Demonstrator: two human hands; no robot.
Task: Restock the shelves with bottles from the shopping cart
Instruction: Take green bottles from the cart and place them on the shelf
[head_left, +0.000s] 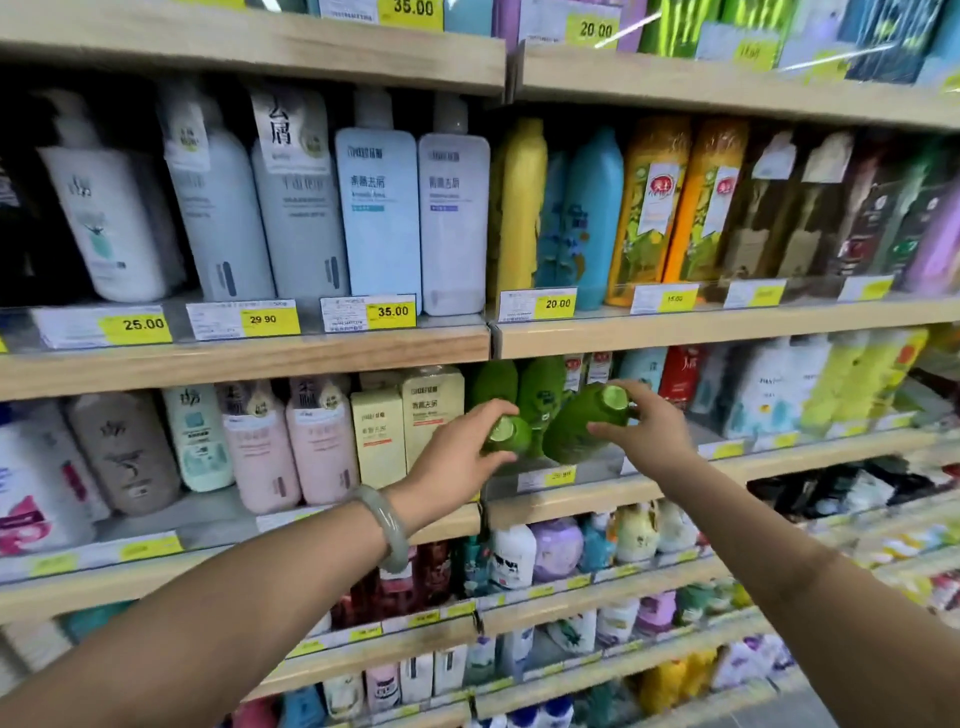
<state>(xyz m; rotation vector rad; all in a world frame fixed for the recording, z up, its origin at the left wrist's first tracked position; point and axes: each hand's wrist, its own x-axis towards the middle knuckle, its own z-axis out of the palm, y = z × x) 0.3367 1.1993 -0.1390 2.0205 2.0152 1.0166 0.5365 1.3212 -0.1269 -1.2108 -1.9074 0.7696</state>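
The left hand (457, 460) grips the left green bottle (508, 435) and the right hand (647, 434) grips the right green bottle (582, 423) (both tilted) – fingers curled round each – over the middle shelf (571, 501).

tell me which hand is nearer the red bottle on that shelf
Right. The right hand, gripping a green bottle, is just down-left of the red bottle; the left hand grips a second green bottle farther to the left.

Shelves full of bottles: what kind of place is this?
Most likely a shop aisle: shelves crowded with bottles, yellow price tags, left hand and right hand holding green bottles.
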